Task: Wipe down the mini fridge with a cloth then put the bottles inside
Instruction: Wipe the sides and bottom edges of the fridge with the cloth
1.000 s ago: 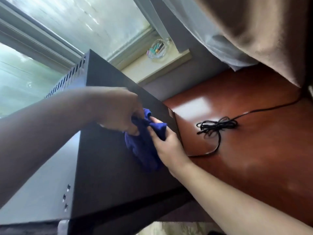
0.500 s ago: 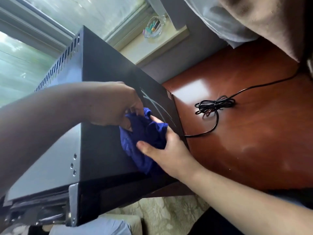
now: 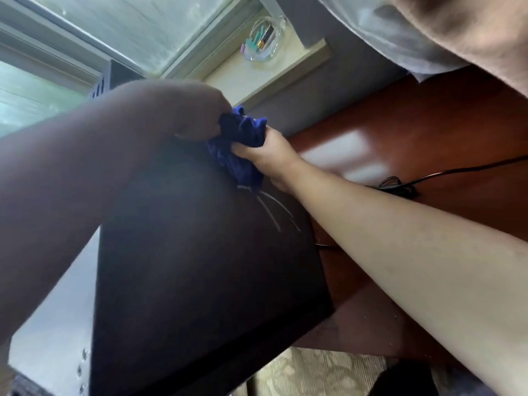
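While both hands bunch the blue cloth [image 3: 240,147] against the far end of the mini fridge [image 3: 205,267], the wipe is only partly done, by my read. Left hand [image 3: 183,110] closed on the cloth's upper wad, in shadow and close to the lens. Right hand [image 3: 265,155] closed on its lower right part, fingers curled into the fabric. Cloth touches the dark side panel near the fridge's far edge, just above some pale streaks [image 3: 274,210] on the panel. Can't tell if those are wet marks or scratches, view too soft.

Fridge sits on the red-brown tabletop [image 3: 428,132], its near corner reaching the table's front edge. No bottles in view.

Risks:
- both hands gripping one wad means little flat cloth on the panel; likely smears, missed patches.
- pushing hard sideways could slide the fridge on the glossy top, toward the near table edge.
- black cord [image 3: 400,185] lies coiled just beside the right forearm; a wide stroke could snag it.
- clear dish [image 3: 264,41] of small items on the sill [image 3: 257,78] is well apart, low risk.
- left arm blocks most of the top, so coverage there is hard to judge.
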Motion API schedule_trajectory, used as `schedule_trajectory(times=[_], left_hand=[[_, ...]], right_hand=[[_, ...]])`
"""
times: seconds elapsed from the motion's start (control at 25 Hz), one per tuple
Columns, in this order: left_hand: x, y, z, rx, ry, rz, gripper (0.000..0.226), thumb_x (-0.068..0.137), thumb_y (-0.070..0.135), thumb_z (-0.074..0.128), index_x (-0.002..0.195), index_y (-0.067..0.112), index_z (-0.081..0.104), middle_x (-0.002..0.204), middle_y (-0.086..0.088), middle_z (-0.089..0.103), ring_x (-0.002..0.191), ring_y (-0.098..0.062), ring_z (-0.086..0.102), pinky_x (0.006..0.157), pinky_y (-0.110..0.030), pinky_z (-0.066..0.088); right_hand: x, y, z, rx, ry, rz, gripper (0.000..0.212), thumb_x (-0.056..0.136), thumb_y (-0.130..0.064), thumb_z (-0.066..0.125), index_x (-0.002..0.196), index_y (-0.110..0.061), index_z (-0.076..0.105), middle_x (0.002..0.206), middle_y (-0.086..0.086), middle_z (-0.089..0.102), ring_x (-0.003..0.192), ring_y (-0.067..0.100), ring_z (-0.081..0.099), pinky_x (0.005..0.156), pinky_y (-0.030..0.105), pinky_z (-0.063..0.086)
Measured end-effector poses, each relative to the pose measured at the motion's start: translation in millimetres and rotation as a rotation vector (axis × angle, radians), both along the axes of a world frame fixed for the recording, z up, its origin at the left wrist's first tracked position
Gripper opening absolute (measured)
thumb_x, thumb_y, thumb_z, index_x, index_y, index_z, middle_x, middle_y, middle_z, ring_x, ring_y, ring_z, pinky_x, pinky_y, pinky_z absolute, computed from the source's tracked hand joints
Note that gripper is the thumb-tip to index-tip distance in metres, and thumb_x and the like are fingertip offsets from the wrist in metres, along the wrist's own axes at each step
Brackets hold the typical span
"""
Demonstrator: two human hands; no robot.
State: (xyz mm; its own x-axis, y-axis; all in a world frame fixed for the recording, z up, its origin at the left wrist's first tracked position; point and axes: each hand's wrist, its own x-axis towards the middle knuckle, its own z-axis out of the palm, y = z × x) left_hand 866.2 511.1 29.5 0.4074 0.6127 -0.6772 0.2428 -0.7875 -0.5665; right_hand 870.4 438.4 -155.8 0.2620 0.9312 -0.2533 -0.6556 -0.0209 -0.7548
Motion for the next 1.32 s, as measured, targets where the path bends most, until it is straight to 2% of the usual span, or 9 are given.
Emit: schedule_trajectory(times=[0.2, 0.44, 0.6, 0.68, 0.8, 0.96, 1.12, 1.2, 1.32], left_hand=[[18, -21, -44, -0.002, 0.16, 0.014, 0.028, 0.094, 0.026, 0.06, 0.111, 0.008, 0.072, 0.093, -0.008, 0.07, 0.079, -0.029, 0.058, 0.071, -0.034, 0.043], [-13, -106, -99, -0.262, 0.309, -0.036, 0.041, 0.087, 0.043, 0.071, 0.122, 0.021, 0.072, 0.111, -0.001, 0.075, 0.102, -0.021, 0.068, 0.077, -0.024, 0.044], [-30, -147, -91, -0.365, 0.347, -0.037, 0.037, 0.082, 0.04, 0.076, 0.115, 0.025, 0.075, 0.092, 0.003, 0.072, 0.081, -0.017, 0.06, 0.063, -0.02, 0.033], [-32, -144, -63, -0.373, 0.327, 0.021, 0.033, 0.079, 0.036, 0.079, 0.11, 0.026, 0.076, 0.086, 0.006, 0.07, 0.079, -0.018, 0.059, 0.062, -0.024, 0.035], [-27, -106, 0, -0.302, 0.169, 0.132, 0.028, 0.077, 0.033, 0.08, 0.104, 0.032, 0.077, 0.087, 0.007, 0.075, 0.084, -0.019, 0.069, 0.072, -0.027, 0.052], [-22, -52, 50, -0.156, -0.119, 0.158, 0.035, 0.08, 0.03, 0.079, 0.11, 0.048, 0.075, 0.089, 0.015, 0.077, 0.082, -0.013, 0.07, 0.08, -0.03, 0.053], [-17, -26, 15, -0.09, -0.183, 0.097, 0.027, 0.083, 0.031, 0.073, 0.109, 0.039, 0.076, 0.094, 0.006, 0.076, 0.087, -0.022, 0.069, 0.085, -0.041, 0.056], [-19, -32, -23, -0.13, -0.125, 0.086, 0.027, 0.082, 0.033, 0.075, 0.109, 0.036, 0.076, 0.095, 0.006, 0.075, 0.087, -0.021, 0.067, 0.084, -0.035, 0.055], [-29, -60, -86, -0.212, -0.043, 0.073, 0.033, 0.08, 0.034, 0.079, 0.112, 0.033, 0.076, 0.098, 0.004, 0.076, 0.089, -0.02, 0.067, 0.078, -0.027, 0.049]], right_hand=[[-22, -19, -42, -0.053, 0.182, -0.006, 0.057, 0.078, -0.011, 0.079, 0.131, 0.001, 0.062, 0.121, 0.022, 0.073, 0.113, 0.037, 0.071, 0.103, 0.055, 0.056], [-72, -150, -81, -0.164, 0.255, 0.065, 0.072, 0.081, 0.006, 0.075, 0.147, -0.013, 0.053, 0.13, 0.003, 0.071, 0.117, 0.012, 0.069, 0.109, 0.031, 0.051], [-102, -210, -64, -0.216, 0.255, 0.083, 0.065, 0.082, 0.004, 0.078, 0.136, -0.026, 0.059, 0.12, -0.011, 0.076, 0.113, 0.001, 0.07, 0.111, 0.03, 0.049], [-105, -209, -39, -0.186, 0.242, 0.072, 0.066, 0.077, -0.006, 0.081, 0.136, -0.026, 0.061, 0.123, -0.008, 0.076, 0.117, 0.005, 0.069, 0.107, 0.028, 0.051], [-83, -157, 0, -0.07, 0.235, 0.019, 0.06, 0.081, 0.005, 0.08, 0.128, -0.027, 0.063, 0.116, -0.008, 0.074, 0.107, 0.001, 0.071, 0.098, 0.021, 0.053], [-41, -68, 27, 0.075, 0.103, -0.04, 0.069, 0.074, -0.015, 0.083, 0.139, -0.012, 0.06, 0.127, 0.007, 0.073, 0.119, 0.021, 0.069, 0.111, 0.042, 0.051], [-29, -49, 2, -0.003, 0.046, -0.046, 0.059, 0.067, -0.037, 0.087, 0.121, -0.027, 0.067, 0.122, 0.003, 0.075, 0.116, 0.022, 0.071, 0.106, 0.049, 0.054], [-39, -65, -29, -0.087, 0.071, -0.03, 0.047, 0.074, -0.031, 0.087, 0.117, -0.027, 0.067, 0.12, 0.001, 0.075, 0.115, 0.021, 0.07, 0.106, 0.048, 0.054], [-63, -111, -79, -0.229, 0.128, -0.011, 0.053, 0.079, -0.021, 0.084, 0.129, -0.015, 0.067, 0.119, 0.004, 0.075, 0.111, 0.019, 0.071, 0.098, 0.037, 0.055]])
